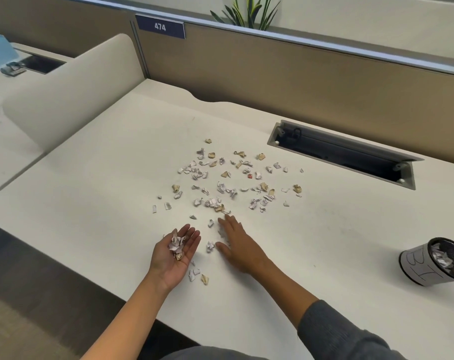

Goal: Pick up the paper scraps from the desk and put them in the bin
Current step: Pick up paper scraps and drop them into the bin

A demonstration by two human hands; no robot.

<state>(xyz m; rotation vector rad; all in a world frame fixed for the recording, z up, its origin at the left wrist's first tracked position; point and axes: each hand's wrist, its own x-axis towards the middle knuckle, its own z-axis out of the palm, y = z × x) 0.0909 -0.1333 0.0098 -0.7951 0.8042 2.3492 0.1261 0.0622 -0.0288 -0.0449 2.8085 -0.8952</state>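
Several white and tan paper scraps (228,183) lie scattered over the middle of the white desk (104,178). My left hand (175,255) is palm up near the front edge, cupping a small heap of scraps in its relaxed fingers. Flat on the desk to its right lies my right hand (237,242), palm down with fingers straight, touching scraps beside it. A few more scraps (198,274) lie between and below the hands. The bin (433,263), a black mesh cup wrapped in a paper label, stands at the right edge with scraps inside.
An open cable tray slot (342,152) is cut into the desk at the back right. A brown partition (272,74) runs along the back, and a rounded cream divider (72,92) stands at the left. The desk's front edge runs diagonally at lower left.
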